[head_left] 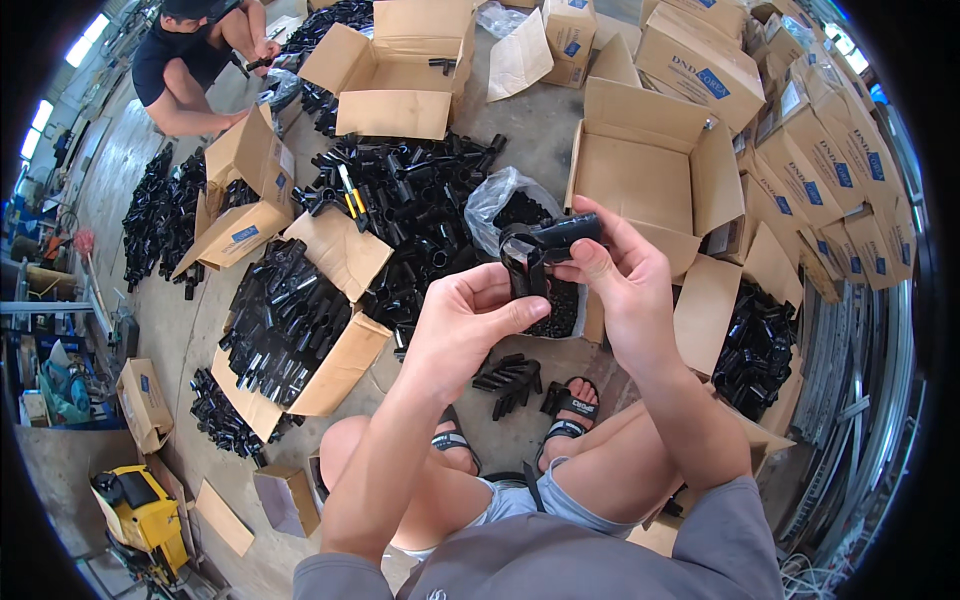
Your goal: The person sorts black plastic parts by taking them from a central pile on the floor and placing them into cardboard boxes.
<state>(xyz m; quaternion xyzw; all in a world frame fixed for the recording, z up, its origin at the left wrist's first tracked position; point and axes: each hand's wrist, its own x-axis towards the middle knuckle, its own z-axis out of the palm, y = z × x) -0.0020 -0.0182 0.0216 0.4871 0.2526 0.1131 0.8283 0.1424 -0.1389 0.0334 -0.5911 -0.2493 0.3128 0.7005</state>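
Raised in front of me, a glossy black tubular fitting [566, 236] is held between both hands. My left hand [475, 315] pinches the clamp-like lower part of it, thumb in front. My right hand [625, 285] grips the tube end with thumb and fingers. Below the hands stands a container with small black pieces [570, 312], partly hidden by them. Behind it lies a clear plastic bag [500, 200] with more small black pieces. A few black fittings [508, 380] rest on the floor between my sandalled feet.
A heap of black fittings [420, 200] spreads ahead, with a yellow-and-black tool [352, 198] on it. Filled cartons [345, 365] stand left and right. An open carton [640, 175] sits ahead right, near stacked boxes [820, 170]. Another person [195, 65] crouches at far left.
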